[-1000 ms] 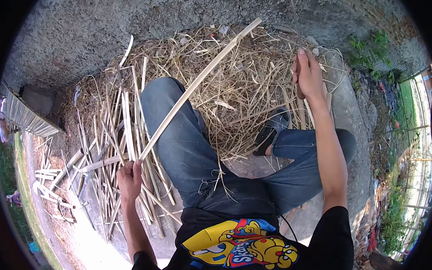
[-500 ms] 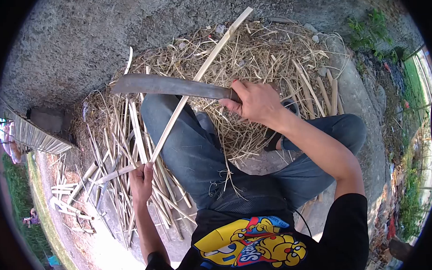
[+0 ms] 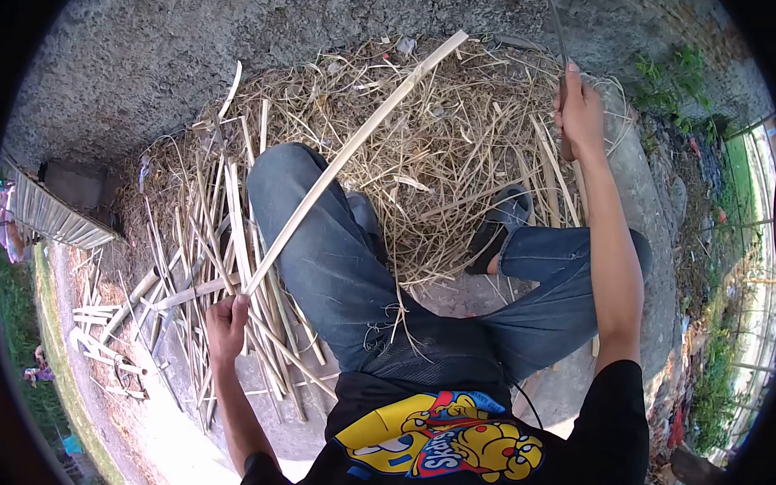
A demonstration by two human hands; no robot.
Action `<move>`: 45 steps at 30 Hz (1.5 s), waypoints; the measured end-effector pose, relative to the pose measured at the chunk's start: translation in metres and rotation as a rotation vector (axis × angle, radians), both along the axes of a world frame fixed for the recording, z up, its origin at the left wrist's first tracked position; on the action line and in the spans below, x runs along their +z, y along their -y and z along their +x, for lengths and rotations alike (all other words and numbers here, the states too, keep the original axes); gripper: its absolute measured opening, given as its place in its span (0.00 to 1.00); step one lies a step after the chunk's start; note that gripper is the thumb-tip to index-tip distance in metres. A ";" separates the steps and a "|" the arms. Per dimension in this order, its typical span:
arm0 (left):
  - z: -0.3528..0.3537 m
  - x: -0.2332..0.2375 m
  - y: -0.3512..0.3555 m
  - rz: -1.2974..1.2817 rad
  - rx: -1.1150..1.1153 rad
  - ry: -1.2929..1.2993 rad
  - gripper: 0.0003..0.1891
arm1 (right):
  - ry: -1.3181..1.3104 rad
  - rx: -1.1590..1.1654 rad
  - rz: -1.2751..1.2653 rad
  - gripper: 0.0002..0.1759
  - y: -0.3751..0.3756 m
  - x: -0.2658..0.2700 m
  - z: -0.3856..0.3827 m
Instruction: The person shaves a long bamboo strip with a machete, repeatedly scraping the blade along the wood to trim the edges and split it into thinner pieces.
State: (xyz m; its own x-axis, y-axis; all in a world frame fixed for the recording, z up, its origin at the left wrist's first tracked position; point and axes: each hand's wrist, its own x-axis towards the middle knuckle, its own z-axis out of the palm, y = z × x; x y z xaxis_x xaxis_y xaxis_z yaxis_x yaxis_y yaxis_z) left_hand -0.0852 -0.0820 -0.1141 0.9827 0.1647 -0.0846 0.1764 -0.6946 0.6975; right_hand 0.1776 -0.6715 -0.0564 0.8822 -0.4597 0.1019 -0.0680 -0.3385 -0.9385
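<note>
My left hand (image 3: 228, 327) is closed round the lower end of a long, pale bamboo strip (image 3: 363, 147). The strip slants up and away across my raised left knee, its far end free over the shavings. Out to the right, my right hand (image 3: 582, 118) grips the handle of a machete (image 3: 556, 24). Its blade points away from me, appears nearly edge-on and runs out of view at the top. The machete is apart from the strip.
A pile of bamboo strips (image 3: 277, 357) lies left of my leg. Thin shavings (image 3: 437, 168) cover the ground between my feet and a rough grey wall (image 3: 227, 43). More bamboo pieces (image 3: 549, 164) lie near my sandalled right foot (image 3: 499, 230). Plants (image 3: 677, 83) grow at right.
My right hand has swung the machete off the strip, up and to the right, and the blade has turned from crosswise to pointing away. My left hand has shifted slightly left with the strip.
</note>
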 end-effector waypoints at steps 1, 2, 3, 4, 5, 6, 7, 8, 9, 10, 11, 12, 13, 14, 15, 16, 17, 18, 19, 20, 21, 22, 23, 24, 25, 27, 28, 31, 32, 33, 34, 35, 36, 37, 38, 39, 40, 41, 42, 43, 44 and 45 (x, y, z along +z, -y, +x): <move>0.002 0.000 0.003 0.020 -0.002 0.016 0.31 | 0.059 0.057 -0.012 0.34 -0.016 0.001 -0.007; 0.005 0.002 0.007 0.024 -0.012 0.024 0.31 | 0.117 0.112 -0.022 0.34 -0.028 0.001 -0.011; 0.006 0.003 0.010 0.027 -0.016 0.025 0.31 | 0.118 0.107 -0.018 0.34 -0.036 -0.001 -0.013; 0.007 0.003 0.012 0.021 -0.017 0.037 0.31 | 0.203 0.170 -0.196 0.34 -0.042 -0.004 -0.016; 0.009 0.003 0.013 0.014 -0.018 0.051 0.31 | 0.287 0.231 -0.375 0.35 -0.047 -0.005 -0.019; 0.008 0.000 0.010 -0.002 -0.015 0.044 0.31 | 0.289 0.223 -0.373 0.35 -0.053 -0.005 -0.022; 0.008 -0.004 0.007 0.001 -0.019 0.048 0.31 | 0.269 0.284 -0.454 0.35 -0.062 -0.004 -0.028; 0.007 -0.007 0.005 0.003 -0.020 0.057 0.31 | 0.248 0.347 -0.536 0.34 -0.070 -0.002 -0.033; 0.006 -0.008 0.004 0.005 -0.018 0.065 0.31 | 0.251 0.346 -0.536 0.34 -0.078 -0.003 -0.038; 0.007 -0.006 0.008 0.003 -0.004 0.058 0.32 | 0.178 0.418 -0.596 0.34 -0.086 -0.007 -0.043; 0.007 -0.006 0.008 0.004 -0.001 0.059 0.32 | 0.103 0.491 -0.655 0.34 -0.095 -0.011 -0.048; 0.008 -0.005 0.008 -0.007 -0.001 0.045 0.32 | 0.105 0.493 -0.654 0.34 -0.105 -0.018 -0.053; 0.010 -0.005 0.008 -0.017 -0.002 0.030 0.32 | 0.133 0.550 -0.706 0.33 -0.115 -0.026 -0.059; 0.012 -0.001 0.012 -0.017 -0.001 0.030 0.31 | 0.161 0.607 -0.757 0.33 -0.125 -0.029 -0.065; 0.013 0.000 0.014 -0.016 -0.003 0.029 0.31 | 0.160 0.605 -0.756 0.33 -0.134 -0.030 -0.073; 0.014 0.000 0.015 -0.019 -0.007 0.033 0.31 | 0.246 0.634 -0.809 0.31 -0.143 -0.029 -0.081; 0.015 0.000 0.015 -0.023 -0.011 0.036 0.31 | 0.331 0.662 -0.862 0.29 -0.147 -0.027 -0.085; 0.014 -0.002 0.012 -0.022 -0.015 0.038 0.31 | 0.379 0.640 -0.951 0.28 -0.146 -0.023 -0.084; 0.012 -0.007 0.008 -0.003 -0.013 0.067 0.31 | 0.340 0.604 -0.952 0.29 -0.134 -0.029 -0.067; 0.009 -0.010 0.003 0.012 -0.012 0.097 0.31 | 0.301 0.568 -0.955 0.30 -0.112 -0.034 -0.041; 0.003 -0.003 0.000 -0.005 0.003 0.065 0.31 | 0.072 0.391 -0.930 0.32 -0.088 -0.023 -0.015; -0.006 -0.006 -0.017 -0.001 0.017 0.013 0.30 | -0.073 0.222 -0.733 0.38 -0.047 -0.022 0.022; -0.018 -0.012 -0.033 0.001 0.036 -0.030 0.30 | -0.142 0.060 -0.759 0.43 0.012 -0.041 0.064; -0.033 -0.020 -0.037 -0.017 0.054 0.001 0.30 | -0.170 -0.088 -0.744 0.46 0.068 -0.058 0.087; -0.040 -0.026 -0.044 -0.026 0.067 0.035 0.30 | -0.114 -0.214 -0.713 0.47 0.097 -0.063 0.084; -0.037 -0.022 -0.026 -0.051 0.061 0.053 0.29 | -0.013 -0.294 -0.700 0.43 0.132 -0.078 0.075; -0.032 -0.023 -0.019 -0.120 0.086 0.024 0.29 | -0.031 -0.249 -0.727 0.43 0.122 -0.069 0.064; 0.000 0.000 0.016 -0.302 0.152 -0.125 0.28 | -0.082 -0.076 0.056 0.35 0.058 -0.013 0.013; 0.012 0.010 0.030 -0.388 0.167 -0.202 0.27 | -0.016 -0.011 0.090 0.32 0.030 -0.003 0.000; 0.023 0.020 0.045 -0.476 0.182 -0.267 0.26 | 0.061 0.055 0.126 0.29 0.003 0.002 -0.011; 0.031 0.032 0.059 -0.562 0.146 -0.297 0.23 | 0.066 0.136 0.114 0.29 -0.022 0.002 -0.025; 0.041 0.042 0.072 -0.646 0.105 -0.321 0.21 | 0.079 0.216 0.102 0.30 -0.044 0.002 -0.038; 0.048 0.049 0.082 -0.703 0.042 -0.318 0.19 | 0.103 0.302 -0.001 0.30 -0.061 -0.008 -0.046; 0.055 0.056 0.090 -0.755 -0.024 -0.322 0.17 | 0.124 0.383 -0.103 0.30 -0.077 -0.019 -0.056; 0.061 0.063 0.102 -0.733 -0.039 -0.327 0.15 | 0.141 0.457 -0.236 0.30 -0.095 -0.019 -0.068; 0.066 0.062 0.105 -0.764 -0.076 -0.324 0.14 | 0.157 0.529 -0.371 0.31 -0.114 -0.018 -0.080; 0.070 0.062 0.109 -0.754 -0.085 -0.332 0.14 | 0.110 0.624 -0.398 0.30 -0.130 -0.019 -0.090; 0.074 0.062 0.110 -0.745 -0.094 -0.340 0.14 | 0.063 0.719 -0.427 0.30 -0.144 -0.019 -0.099; 0.076 0.059 0.107 -0.731 -0.102 -0.340 0.14 | 0.109 0.747 -0.503 0.29 -0.158 -0.029 -0.105; 0.074 0.062 0.109 -0.726 -0.098 -0.343 0.14 | 0.154 0.776 -0.579 0.28 -0.170 -0.044 -0.109; 0.070 0.065 0.113 -0.538 -0.067 -0.276 0.14 | 0.151 0.780 -0.571 0.28 -0.178 -0.053 -0.112; 0.064 0.067 0.116 -0.350 -0.036 -0.211 0.15 | 0.168 0.784 -0.615 0.28 -0.186 -0.062 -0.115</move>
